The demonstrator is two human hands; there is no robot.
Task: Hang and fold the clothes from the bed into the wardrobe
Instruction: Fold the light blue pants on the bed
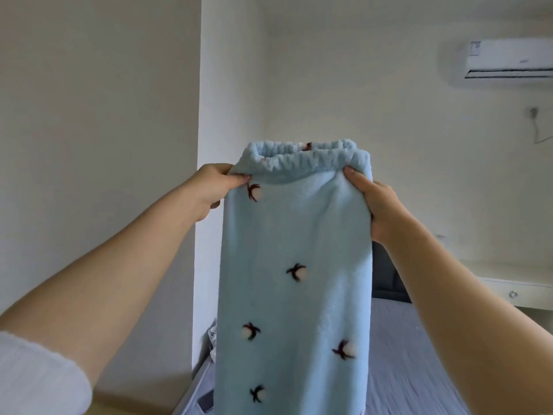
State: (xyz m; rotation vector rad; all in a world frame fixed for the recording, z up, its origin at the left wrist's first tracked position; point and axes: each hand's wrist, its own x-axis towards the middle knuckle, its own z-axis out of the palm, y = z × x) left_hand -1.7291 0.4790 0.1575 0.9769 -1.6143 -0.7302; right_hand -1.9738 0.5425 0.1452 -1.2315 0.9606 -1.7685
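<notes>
Blue fleece trousers (294, 235), hems cut off below, hang pinched by left grip (214, 187) and right grip (377, 205).

We hold both arms stretched forward and raised, forearms bare, the two hands level and well apart. Our left hand (214, 182) pinches the left edge of the pyjama trousers (296, 235) at the waistband. Our right hand (377, 202) grips the right edge, thumb pointing up on the near face, fingers curled out of sight behind. A white sleeve (36, 375) is pushed up our left arm.
</notes>
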